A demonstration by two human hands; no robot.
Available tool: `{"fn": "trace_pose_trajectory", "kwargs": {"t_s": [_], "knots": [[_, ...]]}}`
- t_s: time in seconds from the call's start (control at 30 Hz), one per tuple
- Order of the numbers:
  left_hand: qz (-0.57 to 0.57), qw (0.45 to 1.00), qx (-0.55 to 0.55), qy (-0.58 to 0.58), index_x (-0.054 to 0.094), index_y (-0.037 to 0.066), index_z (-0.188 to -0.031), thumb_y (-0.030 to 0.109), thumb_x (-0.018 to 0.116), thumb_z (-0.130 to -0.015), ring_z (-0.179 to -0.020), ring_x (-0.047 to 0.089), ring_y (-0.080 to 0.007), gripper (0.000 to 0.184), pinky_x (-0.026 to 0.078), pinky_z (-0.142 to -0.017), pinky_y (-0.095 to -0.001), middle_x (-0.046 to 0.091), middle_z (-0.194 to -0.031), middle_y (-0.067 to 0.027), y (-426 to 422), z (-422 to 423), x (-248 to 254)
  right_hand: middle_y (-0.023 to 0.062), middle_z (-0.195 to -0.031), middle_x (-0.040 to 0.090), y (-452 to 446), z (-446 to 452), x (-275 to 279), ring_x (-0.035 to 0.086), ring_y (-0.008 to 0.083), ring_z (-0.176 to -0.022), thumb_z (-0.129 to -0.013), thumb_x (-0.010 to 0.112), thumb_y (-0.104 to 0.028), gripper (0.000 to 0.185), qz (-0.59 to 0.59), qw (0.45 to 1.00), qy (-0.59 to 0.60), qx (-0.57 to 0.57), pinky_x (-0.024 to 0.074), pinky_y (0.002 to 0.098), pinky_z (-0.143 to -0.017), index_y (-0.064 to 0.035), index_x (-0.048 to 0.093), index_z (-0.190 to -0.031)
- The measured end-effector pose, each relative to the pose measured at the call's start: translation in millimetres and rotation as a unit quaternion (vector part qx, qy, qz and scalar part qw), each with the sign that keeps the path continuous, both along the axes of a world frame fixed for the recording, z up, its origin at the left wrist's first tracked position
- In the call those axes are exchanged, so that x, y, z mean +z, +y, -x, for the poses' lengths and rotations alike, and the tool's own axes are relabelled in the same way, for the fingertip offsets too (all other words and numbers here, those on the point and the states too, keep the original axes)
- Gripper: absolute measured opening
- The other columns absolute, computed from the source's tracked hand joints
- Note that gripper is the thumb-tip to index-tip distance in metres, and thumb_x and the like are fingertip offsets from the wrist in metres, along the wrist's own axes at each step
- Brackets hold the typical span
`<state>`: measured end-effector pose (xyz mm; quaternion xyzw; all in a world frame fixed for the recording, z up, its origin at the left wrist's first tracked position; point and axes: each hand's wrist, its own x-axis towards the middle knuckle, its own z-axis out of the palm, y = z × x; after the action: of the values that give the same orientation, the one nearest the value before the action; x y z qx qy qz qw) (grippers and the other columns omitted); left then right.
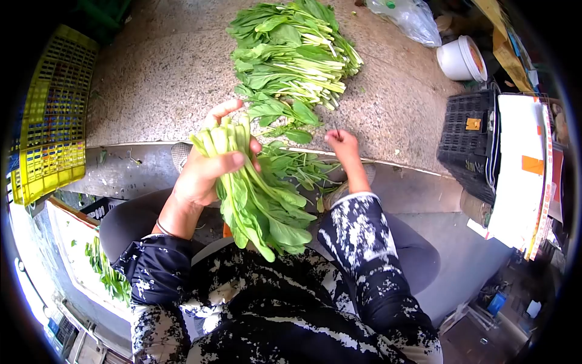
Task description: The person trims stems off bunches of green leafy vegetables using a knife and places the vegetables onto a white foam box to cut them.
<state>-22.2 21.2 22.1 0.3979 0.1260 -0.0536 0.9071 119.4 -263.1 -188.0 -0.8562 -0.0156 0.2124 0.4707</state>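
Bunch (267, 209) of greens, one: held above the lap, before the slab's near edge; long axis slanting, stem ends up and left, leaves down and right. Left hand (205, 168), one: fingers and thumb closed around the stems. Right hand (344, 147), one: fingers curled in, contents cannot be told. Pile (291, 60) of greens, one: on slab, most stems rightward. Bucket (462, 59), white, one. Black crate (470, 142), one. Slab (163, 73): speckled stone. Floor (473, 255): grey, smooth.
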Motion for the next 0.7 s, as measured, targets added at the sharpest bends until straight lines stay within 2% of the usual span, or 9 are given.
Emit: {"fn": "trace_pose_trajectory", "kwargs": {"t_s": [0.03, 0.1, 0.3, 0.33, 0.47, 0.53, 0.6, 0.63, 0.7], "knots": [[-0.025, 1.0, 0.002, 0.001, 0.029, 0.007, -0.132, -0.001, 0.057, -0.067, -0.074, 0.058, -0.02, 0.071, 0.05, -0.07, -0.0319, 0.057, -0.086, -0.0107, -1.3, -1.6, 2.1, 0.0025, -0.073, 0.064, -2.4, 6.7, 13.4, 0.058, 0.0137, -0.064, -0.077, 0.066, -0.017, 0.015, 0.001, 1.0, 0.001, 0.002, 0.0463, 0.0274, -0.062, -0.0036, 0.066, -0.083], [-0.047, 0.998, -0.015, 0.027, 0.032, 0.005, -0.13, -0.001, 0.058, -0.067, -0.073, 0.058, -0.0191, 0.069, 0.05, -0.07, -0.031, 0.057, -0.086, -0.0099, -0.5, -2.1, -1.5, 0.0032, -0.078, 0.065, -2.6, 19.1, 51.2, 0.06, 0.01, -0.067, -0.076, 0.067, -0.018, 0.023, 0.087, 0.949, 0.232, 0.196, 0.0465, 0.0295, -0.056, -0.0041, 0.064, -0.094], [-0.147, 0.98, -0.043, 0.124, 0.051, -0.002, -0.111, 0.004, 0.064, -0.066, -0.074, 0.06, -0.0194, 0.048, 0.049, -0.071, -0.0321, 0.058, -0.085, -0.0064, -6.3, 0.2, -12.8, 0.0017, -0.076, 0.064, 46.0, 1.3, -10.0, 0.054, 0.0077, -0.055, -0.079, 0.066, -0.017, 0.022, -0.013, 0.997, 0.01, -0.07, 0.0435, 0.0223, -0.048, -0.0029, 0.064, -0.096], [-0.149, 0.98, -0.042, 0.122, 0.051, -0.002, -0.111, 0.004, 0.064, -0.066, -0.074, 0.06, -0.0194, 0.048, 0.049, -0.071, -0.0321, 0.058, -0.085, -0.0064, -6.9, -0.2, -13.0, 0.0085, -0.072, 0.065, 54.7, 0.8, -7.6, 0.061, 0.0138, -0.062, -0.075, 0.067, -0.022, 0.03, -0.02, 0.996, 0.054, -0.073, 0.046, 0.0282, -0.051, -0.0036, 0.062, -0.097], [-0.145, 0.982, -0.041, 0.116, 0.051, -0.001, -0.108, 0.002, 0.065, -0.066, -0.075, 0.06, -0.0201, 0.044, 0.049, -0.072, -0.0324, 0.058, -0.086, -0.0063, -6.3, -0.5, -15.1, 0.0067, -0.072, 0.064, 53.6, -3.5, -22.2, 0.058, 0.0112, -0.058, -0.075, 0.067, -0.017, 0.025, 0.064, 0.996, -0.054, 0.021, 0.0449, 0.0249, -0.052, -0.0019, 0.061, -0.094], [-0.134, 0.985, -0.041, 0.102, 0.052, 0.0, -0.107, 0.003, 0.065, -0.067, -0.076, 0.06, -0.0197, 0.043, 0.049, -0.072, -0.0319, 0.058, -0.086, -0.006, -6.1, -0.5, -16.5, 0.0057, -0.074, 0.064, 54.2, 0.8, -8.9, 0.057, 0.0089, -0.058, -0.076, 0.067, -0.015, 0.024, 0.081, 0.993, -0.077, 0.033, 0.044, 0.0236, -0.05, -0.0007, 0.061, -0.095], [-0.12, 0.988, -0.042, 0.093, 0.052, 0.0, -0.106, 0.002, 0.064, -0.067, -0.078, 0.059, -0.0178, 0.042, 0.048, -0.072, -0.0303, 0.058, -0.086, -0.0052, -6.6, -0.6, -16.1, 0.0063, -0.072, 0.063, 55.3, 1.2, 19.6, 0.057, 0.0088, -0.059, -0.076, 0.067, -0.013, 0.022, -0.105, 0.993, 0.029, -0.054, 0.045, 0.0224, -0.053, -0.0004, 0.061, -0.092], [-0.125, 0.987, -0.029, 0.094, 0.054, 0.0, -0.104, 0.002, 0.065, -0.066, -0.077, 0.059, -0.0158, 0.04, 0.048, -0.072, -0.0286, 0.06, -0.087, -0.0054, -7.2, -1.3, -16.5, 0.0051, -0.072, 0.063, 62.7, 10.7, 93.4, 0.057, 0.0085, -0.062, -0.075, 0.069, -0.012, 0.018, -0.111, 0.98, 0.147, -0.08, 0.046, 0.0208, -0.054, -0.0008, 0.062, -0.086], [-0.137, 0.985, -0.009, 0.109, 0.056, 0.0, -0.1, 0.001, 0.065, -0.066, -0.077, 0.058, -0.0117, 0.035, 0.047, -0.071, -0.0252, 0.062, -0.09, -0.0051, -9.0, -3.0, -14.1, 0.0051, -0.073, 0.063, 65.4, 23.1, 114.6, 0.057, 0.0082, -0.062, -0.075, 0.069, -0.01, 0.017, -0.161, 0.981, 0.096, -0.058, 0.0471, 0.0207, -0.056, -0.0007, 0.062, -0.087]]}}
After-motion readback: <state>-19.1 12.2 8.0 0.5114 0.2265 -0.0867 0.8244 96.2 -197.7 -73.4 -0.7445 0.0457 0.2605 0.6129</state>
